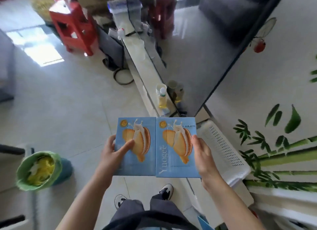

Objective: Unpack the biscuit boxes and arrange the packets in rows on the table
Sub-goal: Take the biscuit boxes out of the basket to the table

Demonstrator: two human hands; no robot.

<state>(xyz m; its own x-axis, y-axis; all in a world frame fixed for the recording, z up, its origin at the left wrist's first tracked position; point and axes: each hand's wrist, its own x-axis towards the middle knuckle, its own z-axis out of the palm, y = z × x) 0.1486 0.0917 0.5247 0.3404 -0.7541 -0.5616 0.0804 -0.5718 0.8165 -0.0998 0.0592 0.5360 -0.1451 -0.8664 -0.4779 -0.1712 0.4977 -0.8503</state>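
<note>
A person stands on a pale tiled floor (68, 109) and holds two blue biscuit boxes side by side in front of the body, their printed faces turned up toward the camera and their inner long edges touching. The left hand (111, 154) grasps the left box (137, 161) at its 9 o'clock edge, thumb laid across the printed biscuit picture and the other fingers hidden beneath. The right hand (202, 154) grasps the right box (175, 161) at its 3 o'clock edge, thumb tip on the face and palm along the side. The right box carries pale lettering up its left margin and a dotted tear line near its top right corner. Both boxes look closed. Directly below them, at 6 o'clock, are dark trouser legs and two black-and-white shoes (165, 192). At 3 o'clock from the boxes lies a white perforated basket (223, 152), just beside the right hand, against a wall painted with green bamboo (274, 154). At 8 o'clock sits a bin lined with a green bag (38, 171) holding yellow scraps. At 12 o'clock a bottle of yellow liquid (162, 99) stands on a narrow ledge beside a large dark screen (214, 49), and farther off at 11 o'clock is a red plastic stool (75, 27).
</note>
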